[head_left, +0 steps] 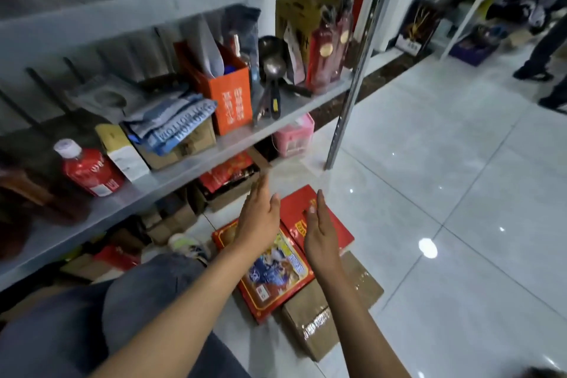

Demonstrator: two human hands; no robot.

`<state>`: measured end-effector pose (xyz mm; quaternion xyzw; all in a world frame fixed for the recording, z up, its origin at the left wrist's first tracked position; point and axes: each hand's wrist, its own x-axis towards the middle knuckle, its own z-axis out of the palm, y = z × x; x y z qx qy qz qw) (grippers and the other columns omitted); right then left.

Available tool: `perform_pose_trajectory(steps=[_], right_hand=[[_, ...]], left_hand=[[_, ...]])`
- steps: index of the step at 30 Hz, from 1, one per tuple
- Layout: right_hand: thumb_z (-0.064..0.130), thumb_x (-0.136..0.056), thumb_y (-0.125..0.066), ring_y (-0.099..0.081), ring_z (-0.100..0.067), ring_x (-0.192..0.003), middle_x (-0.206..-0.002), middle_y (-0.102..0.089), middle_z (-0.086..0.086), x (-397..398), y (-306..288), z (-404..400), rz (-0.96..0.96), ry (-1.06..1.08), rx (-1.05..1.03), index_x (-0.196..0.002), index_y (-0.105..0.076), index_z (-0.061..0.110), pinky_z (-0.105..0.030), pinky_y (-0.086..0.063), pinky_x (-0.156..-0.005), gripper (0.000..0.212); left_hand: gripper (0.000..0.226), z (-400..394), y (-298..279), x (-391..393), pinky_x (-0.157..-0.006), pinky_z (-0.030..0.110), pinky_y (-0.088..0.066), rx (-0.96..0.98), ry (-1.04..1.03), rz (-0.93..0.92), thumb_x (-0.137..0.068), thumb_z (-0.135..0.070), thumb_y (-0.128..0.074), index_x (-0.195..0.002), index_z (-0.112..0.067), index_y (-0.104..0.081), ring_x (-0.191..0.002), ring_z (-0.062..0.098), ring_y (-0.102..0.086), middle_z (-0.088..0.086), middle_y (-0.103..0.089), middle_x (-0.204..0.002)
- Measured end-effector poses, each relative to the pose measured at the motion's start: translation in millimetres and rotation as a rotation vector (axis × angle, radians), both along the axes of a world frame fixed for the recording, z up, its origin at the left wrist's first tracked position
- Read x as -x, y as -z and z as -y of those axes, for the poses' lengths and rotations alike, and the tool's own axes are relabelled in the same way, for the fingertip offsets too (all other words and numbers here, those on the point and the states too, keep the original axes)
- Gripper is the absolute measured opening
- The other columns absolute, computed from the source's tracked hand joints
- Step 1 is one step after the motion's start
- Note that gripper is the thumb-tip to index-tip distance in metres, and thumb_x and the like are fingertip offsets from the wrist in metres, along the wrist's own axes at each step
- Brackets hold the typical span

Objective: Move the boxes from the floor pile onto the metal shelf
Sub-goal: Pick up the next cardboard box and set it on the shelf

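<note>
Both hands empty, fingers straight: left hand [259, 218] and right hand [320, 235] hover palms-in above the floor pile, touching nothing. Pile is on the floor just in front of the metal shelf [171, 173]: a red picture box [276, 273] and a plain red box [329, 225] lie tilted over a taped brown carton [325, 322]. Risks, as I judge them: red boxes overlap, so lifting one likely drags or tips the other; flat glossy lids could slip from a side squeeze. Shelf level is crowded, with a red bottle [89, 172] and orange box [228, 98] near the front edge, so a pushed-in box may knock those off.
</note>
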<state>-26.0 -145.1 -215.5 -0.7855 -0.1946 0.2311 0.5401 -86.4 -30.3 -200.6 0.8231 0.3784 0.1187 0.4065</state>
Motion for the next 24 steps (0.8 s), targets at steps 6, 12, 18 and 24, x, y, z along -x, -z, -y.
perform_pose_trajectory(steps=[6,12,18,24], right_hand=[[0.036,-0.105,-0.028,-0.029,-0.013,-0.142,-0.155,-0.031,0.006,10,74,31,-0.197,0.114,0.148,-0.153,-0.023,0.024,-0.014,-0.019,-0.104,0.05],[0.04,-0.1,-0.038,-0.051,-0.013,-0.106,-0.112,-0.051,0.005,15,150,66,-0.362,0.289,0.312,-0.127,-0.054,0.019,-0.023,-0.038,-0.089,0.038],[0.026,-0.095,-0.053,-0.06,-0.033,-0.101,-0.106,-0.063,-0.014,19,236,97,-0.721,0.59,0.457,-0.116,-0.061,0.005,-0.05,-0.05,-0.096,0.031],[0.019,-0.091,-0.056,-0.062,-0.029,-0.09,-0.098,-0.065,-0.01,30,269,114,-0.759,0.799,0.465,-0.114,-0.062,0.007,-0.05,-0.052,-0.092,0.027]], left_hand=[[0.054,39,82,-3,-0.114,0.037,-0.024,0.471,-0.203,0.014,-0.103,-0.026,-0.036,-0.154,-0.02,-0.017,-0.145,0.022,-0.023,0.005,-0.019,-0.16],[0.053,63,146,25,-0.115,0.041,-0.027,0.645,-0.227,-0.142,-0.103,-0.024,-0.038,-0.152,-0.018,-0.02,-0.144,0.026,-0.026,0.008,-0.023,-0.158],[0.046,87,194,7,-0.108,0.037,-0.036,0.673,0.014,-0.322,-0.101,-0.015,-0.038,-0.147,-0.016,-0.035,-0.133,0.03,-0.042,0.011,-0.041,-0.148],[0.05,106,247,-8,-0.11,0.043,-0.036,0.654,0.199,-0.526,-0.095,-0.014,-0.039,-0.144,-0.016,-0.038,-0.135,0.028,-0.038,0.007,-0.039,-0.15]])
